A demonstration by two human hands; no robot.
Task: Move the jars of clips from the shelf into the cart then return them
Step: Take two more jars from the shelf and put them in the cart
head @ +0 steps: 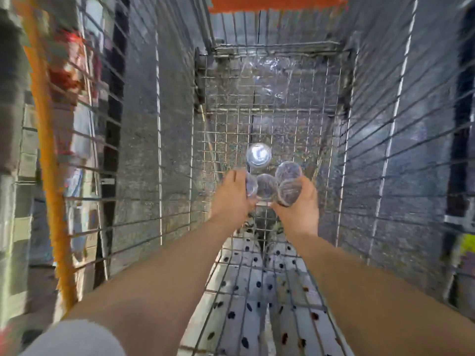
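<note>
My left hand (232, 195) and right hand (302, 205) clutch blurred clear jars (267, 188) in the wire cart (272, 116), fingertips hidden, lone jar (258, 155) at twelve o'clock.

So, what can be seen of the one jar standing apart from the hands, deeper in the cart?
The lone jar is clear, plastic by its look, and round. It seems upright on the wire floor of the cart, its top showing bright glare. It stands just beyond the other jars gripped between the left hand and right hand; neither hand touches it. Its contents are too blurred to tell.
</note>
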